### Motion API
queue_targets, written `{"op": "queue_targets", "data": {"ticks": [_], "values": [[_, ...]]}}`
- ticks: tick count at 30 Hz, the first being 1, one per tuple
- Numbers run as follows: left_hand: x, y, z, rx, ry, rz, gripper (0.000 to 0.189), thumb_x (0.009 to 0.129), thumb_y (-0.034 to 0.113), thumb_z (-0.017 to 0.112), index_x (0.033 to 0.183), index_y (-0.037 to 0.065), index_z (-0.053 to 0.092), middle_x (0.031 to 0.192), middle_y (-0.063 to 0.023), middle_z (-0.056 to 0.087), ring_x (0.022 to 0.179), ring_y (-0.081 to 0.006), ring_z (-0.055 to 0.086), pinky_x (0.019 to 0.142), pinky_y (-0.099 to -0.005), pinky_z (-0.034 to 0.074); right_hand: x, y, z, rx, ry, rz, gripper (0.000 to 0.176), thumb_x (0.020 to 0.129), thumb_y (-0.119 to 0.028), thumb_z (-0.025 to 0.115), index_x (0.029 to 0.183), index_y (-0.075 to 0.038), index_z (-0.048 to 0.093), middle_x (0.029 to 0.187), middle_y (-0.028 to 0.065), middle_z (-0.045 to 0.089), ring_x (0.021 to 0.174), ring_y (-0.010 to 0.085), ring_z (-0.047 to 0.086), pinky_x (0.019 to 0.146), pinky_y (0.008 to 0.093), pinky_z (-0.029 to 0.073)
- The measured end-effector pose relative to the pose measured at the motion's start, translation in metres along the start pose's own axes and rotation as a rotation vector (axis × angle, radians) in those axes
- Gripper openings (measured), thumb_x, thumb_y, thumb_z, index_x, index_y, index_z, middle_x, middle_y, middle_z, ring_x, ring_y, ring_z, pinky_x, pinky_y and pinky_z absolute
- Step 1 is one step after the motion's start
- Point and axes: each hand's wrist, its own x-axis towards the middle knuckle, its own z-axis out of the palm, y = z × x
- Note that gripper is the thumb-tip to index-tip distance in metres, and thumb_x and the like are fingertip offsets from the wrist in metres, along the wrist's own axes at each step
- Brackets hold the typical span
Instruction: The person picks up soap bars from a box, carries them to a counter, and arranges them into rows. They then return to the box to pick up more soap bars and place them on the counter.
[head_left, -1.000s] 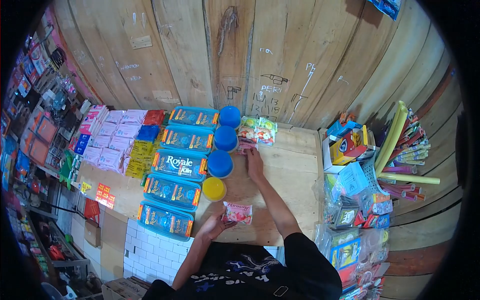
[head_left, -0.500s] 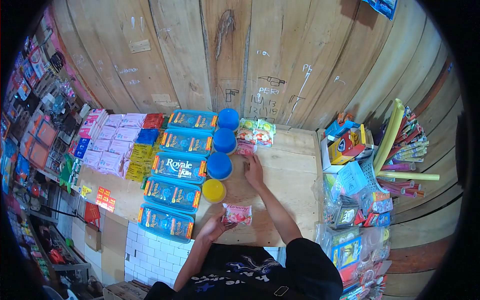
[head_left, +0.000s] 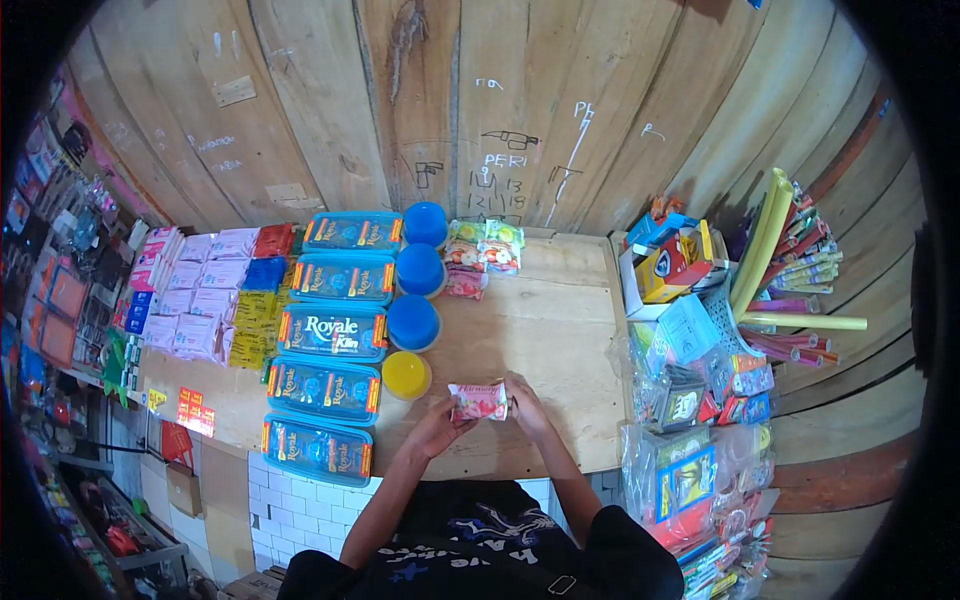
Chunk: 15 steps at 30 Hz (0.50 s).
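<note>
A pink Harmony soap packet (head_left: pixel 479 402) with red fruit printed on it is between my two hands, above the near part of the wooden table (head_left: pixel 560 350). My left hand (head_left: pixel 437 428) grips its left edge, and the fingers of my right hand (head_left: pixel 524 405) close on its right edge. Toward the wall lies another pink soap packet (head_left: pixel 466 284), just below several green and red-white soap packets (head_left: pixel 485 246). Left of these stand blue-lidded round tubs (head_left: pixel 415 322) in a column, with a yellow-lidded tub (head_left: pixel 407 375) nearest me.
Several teal Royale boxes (head_left: pixel 333 331) form a column left of the tubs. Pink packs (head_left: pixel 195 300) and yellow packets (head_left: pixel 254 325) lie farther left. Along the right edge are a carton of boxes (head_left: pixel 670 270), a blue basket (head_left: pixel 722 310) and plastic-wrapped goods (head_left: pixel 690 480). A plank wall (head_left: pixel 420 120) rises behind.
My right hand has come back from beside the far pink packet to the one in my left hand and now grips its right edge. The camera view has shifted slightly.
</note>
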Motion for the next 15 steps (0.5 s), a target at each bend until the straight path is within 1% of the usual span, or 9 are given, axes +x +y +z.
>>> {"op": "queue_targets", "data": {"ticks": [1,3,4,6,7,9,11,12,15], "values": [[0.013,-0.003,-0.006,-0.006,-0.008,-0.013,0.030,0.097,0.024,0.049,0.119,0.003,0.050,0.114,-0.0102,0.059,0.108,-0.0226,0.057,0.099,-0.0420,0.046,-0.004,0.000,-0.001,0.002,0.011,-0.008,0.033,0.095,-0.038,0.054,0.101,-0.006,0.062,0.090,0.0036,0.066,0.078,0.0106,0.064,0.068,0.0263,0.054],[0.033,-0.006,-0.012,-0.017,-0.023,-0.037,0.029,0.097,0.023,0.050,0.117,0.002,0.051,0.112,-0.0097,0.059,0.108,-0.0223,0.056,0.100,-0.0424,0.045,-0.007,0.002,-0.009,-0.143,0.057,-0.040,0.027,0.094,-0.032,0.057,0.104,-0.007,0.062,0.094,0.0023,0.065,0.080,0.0100,0.063,0.069,0.0271,0.054],[0.040,-0.006,-0.012,0.019,-0.011,-0.041,0.028,0.097,0.022,0.050,0.117,0.002,0.051,0.111,-0.0092,0.059,0.105,-0.0216,0.057,0.099,-0.0419,0.045,-0.007,0.003,-0.014,-0.215,0.079,-0.056,0.024,0.094,-0.029,0.059,0.106,-0.008,0.062,0.096,0.0017,0.065,0.081,0.0097,0.063,0.069,0.0275,0.054],[0.057,-0.002,-0.008,0.092,0.011,-0.045,0.026,0.096,0.019,0.051,0.115,0.002,0.052,0.107,-0.0081,0.059,0.100,-0.0202,0.057,0.099,-0.0407,0.045,0.007,0.010,-0.031,-0.236,0.092,-0.080,0.024,0.093,-0.022,0.060,0.113,-0.008,0.059,0.100,0.0006,0.065,0.086,0.0087,0.063,0.069,0.0273,0.055],[0.065,0.000,-0.007,0.114,0.022,-0.045,0.024,0.095,0.018,0.051,0.113,0.003,0.053,0.104,-0.0070,0.059,0.096,-0.0187,0.057,0.094,-0.0388,0.046,0.011,0.010,-0.035,-0.248,0.096,-0.092,0.026,0.092,-0.018,0.061,0.117,-0.008,0.057,0.102,0.0001,0.065,0.089,0.0082,0.062,0.070,0.0272,0.055],[0.080,0.004,-0.007,0.157,0.045,-0.040,0.021,0.093,0.015,0.052,0.110,0.004,0.056,0.099,-0.0047,0.059,0.088,-0.0157,0.056,0.086,-0.0348,0.049,0.018,0.005,-0.040,-0.233,0.139,-0.126,0.026,0.092,-0.019,0.061,0.116,-0.009,0.058,0.102,0.0004,0.065,0.090,0.0082,0.062,0.070,0.0268,0.055],[0.102,0.008,-0.012,0.204,0.055,-0.026,0.017,0.092,0.012,0.051,0.106,0.005,0.058,0.097,-0.0060,0.059,0.086,-0.0167,0.055,0.083,-0.0339,0.048,0.028,-0.003,-0.040,-0.216,0.185,-0.163,0.025,0.091,-0.019,0.062,0.115,-0.009,0.059,0.099,0.0009,0.064,0.087,0.0090,0.062,0.071,0.0273,0.055],[0.110,0.012,-0.012,0.228,0.060,-0.018,0.016,0.092,0.011,0.050,0.104,0.006,0.059,0.096,-0.0066,0.058,0.085,-0.0172,0.054,0.082,-0.0335,0.048,0.035,-0.006,-0.042,-0.211,0.204,-0.149,0.025,0.091,-0.018,0.062,0.114,-0.009,0.059,0.098,0.0008,0.064,0.087,0.0094,0.062,0.071,0.0280,0.055],[0.117,0.028,0.013,0.337,0.146,0.020,0.016,0.092,0.013,0.049,0.104,0.008,0.059,0.092,-0.0038,0.059,0.083,-0.0151,0.054,0.078,-0.0324,0.047,0.063,-0.009,-0.054,-0.207,0.256,-0.118,0.022,0.091,-0.014,0.061,0.112,-0.008,0.060,0.092,0.0008,0.062,0.082,0.0111,0.061,0.072,0.0311,0.055]]}}
